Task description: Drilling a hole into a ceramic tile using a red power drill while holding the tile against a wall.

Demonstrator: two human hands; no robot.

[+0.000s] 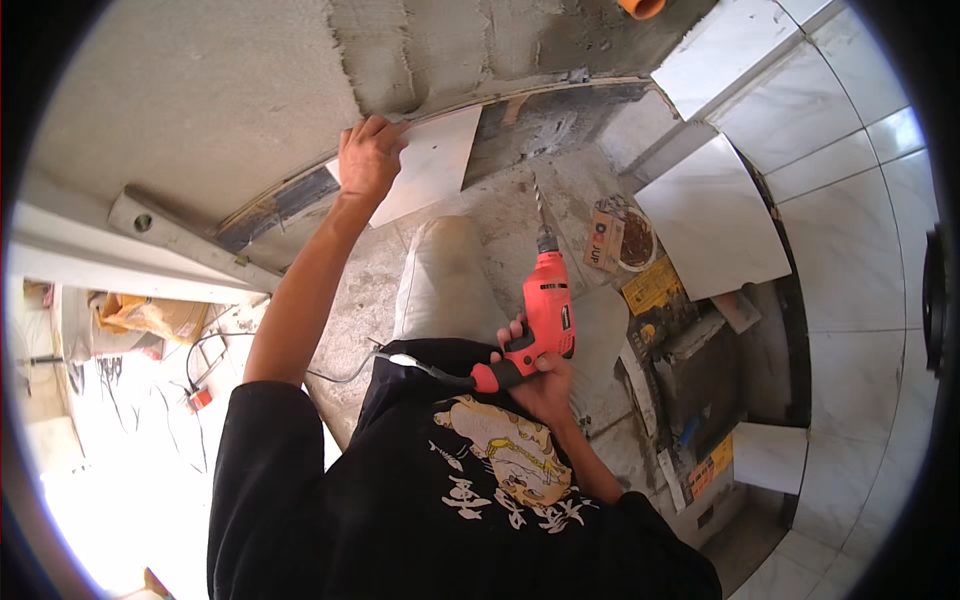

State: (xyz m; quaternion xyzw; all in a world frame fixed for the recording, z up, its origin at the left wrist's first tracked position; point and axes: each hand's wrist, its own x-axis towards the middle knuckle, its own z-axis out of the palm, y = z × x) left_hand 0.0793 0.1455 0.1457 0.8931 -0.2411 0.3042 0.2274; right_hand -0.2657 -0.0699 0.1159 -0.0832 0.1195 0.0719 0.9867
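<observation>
My right hand (545,385) is wrapped around the handle of a red and black electric drill (550,310), held in front of my body. A long spiral bit (541,205) sits in its chuck and points away from me, its tip apart from the wall. At the far left, my left hand (370,157) has its fingers curled at the upper edge of a white tile (432,165), which leans at the foot of the wall. A small dark spot shows on the tile's face. The fingertips are partly hidden.
A long straight bar (190,240) slants along the left. White tile pieces (715,220) and a cluttered dark recess (700,370) lie right. Cardboard (603,240) rests by a round brown disc (637,242). An orange pipe (642,8) juts out above. The drill's cord (345,378) runs left.
</observation>
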